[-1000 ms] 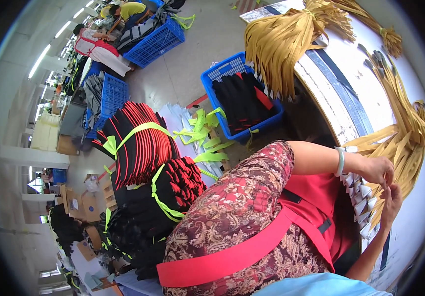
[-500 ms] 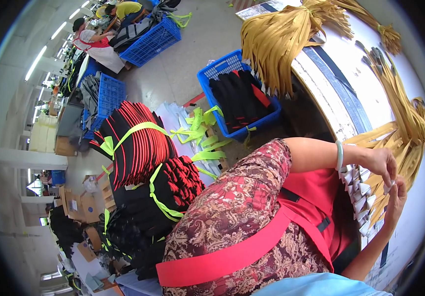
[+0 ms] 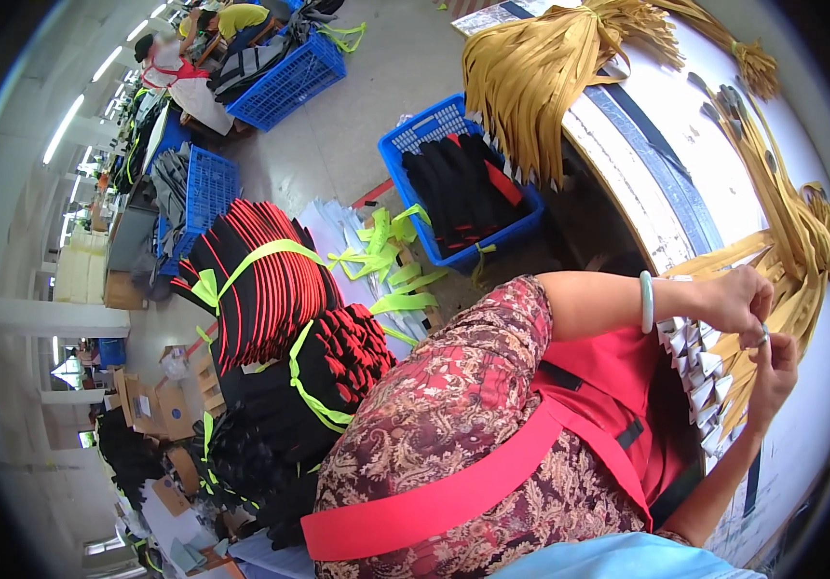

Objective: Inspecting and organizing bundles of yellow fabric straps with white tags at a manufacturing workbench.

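Observation:
My left hand [image 3: 735, 299], with a pale bangle [image 3: 646, 302] at the wrist, has its fingers pinched together at the right side of the view. Just below it, my right hand [image 3: 775, 374] is also closed, its fingertips meeting those of the left. Whatever sits between them is small and mostly covered by the fingers. Under and beside the hands, a spread of golden-tan webbing straps [image 3: 801, 289] lies on the white table [image 3: 617, 154]. White folded pieces [image 3: 699, 372] line the strap ends along the table's near edge. My patterned sleeve [image 3: 453, 357] and red apron [image 3: 588, 367] fill the lower middle.
Another bundle of tan straps [image 3: 530, 77] hangs over the table's far corner. A blue crate [image 3: 405, 145] of black and red pieces stands beside it. Black-and-red stacks [image 3: 260, 280] tied with neon-yellow strips are at left. Two people work by blue crates [image 3: 289, 85] further off.
Both hands have moved slightly up, still together at the fingertips. A small white piece that showed between the fingers is now hidden. The whole view has shifted a little.

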A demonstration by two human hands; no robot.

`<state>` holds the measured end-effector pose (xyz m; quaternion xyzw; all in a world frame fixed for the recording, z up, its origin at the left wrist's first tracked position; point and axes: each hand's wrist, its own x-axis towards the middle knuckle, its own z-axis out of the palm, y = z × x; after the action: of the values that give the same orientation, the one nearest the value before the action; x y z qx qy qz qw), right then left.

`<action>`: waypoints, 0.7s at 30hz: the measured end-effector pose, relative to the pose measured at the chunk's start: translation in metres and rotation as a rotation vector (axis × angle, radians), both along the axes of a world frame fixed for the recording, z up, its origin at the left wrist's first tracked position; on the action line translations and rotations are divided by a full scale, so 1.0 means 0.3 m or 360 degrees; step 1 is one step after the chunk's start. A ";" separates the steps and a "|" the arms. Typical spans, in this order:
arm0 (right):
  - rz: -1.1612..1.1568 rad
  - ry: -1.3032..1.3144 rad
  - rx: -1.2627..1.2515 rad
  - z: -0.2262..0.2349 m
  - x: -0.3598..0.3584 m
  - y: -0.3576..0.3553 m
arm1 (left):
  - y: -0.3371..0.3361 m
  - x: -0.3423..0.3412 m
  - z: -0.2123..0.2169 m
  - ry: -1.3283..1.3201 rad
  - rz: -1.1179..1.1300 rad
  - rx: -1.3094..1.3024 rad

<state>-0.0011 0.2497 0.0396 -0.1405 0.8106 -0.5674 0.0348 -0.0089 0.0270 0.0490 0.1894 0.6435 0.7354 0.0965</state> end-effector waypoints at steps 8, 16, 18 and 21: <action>-0.0342 0.0439 0.0164 -0.054 0.061 -0.074 | 0.010 0.014 -0.047 0.0916 0.0628 -0.0123; -0.0496 -0.0106 -0.0507 -0.108 0.107 -0.063 | 0.002 -0.002 -0.127 0.0662 0.0082 -0.0257; -0.0459 -0.0099 -0.0298 -0.144 0.110 -0.009 | 0.031 -0.018 -0.160 0.1199 0.0175 -0.0479; -0.0478 0.0068 -0.0032 -0.080 0.131 -0.102 | 0.040 -0.004 -0.220 0.0969 0.0152 -0.0726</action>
<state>0.0381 0.2193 0.0157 -0.0301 0.8173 -0.5713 -0.0689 -0.0102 0.0391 -0.0170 0.3427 0.7979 0.4870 -0.0937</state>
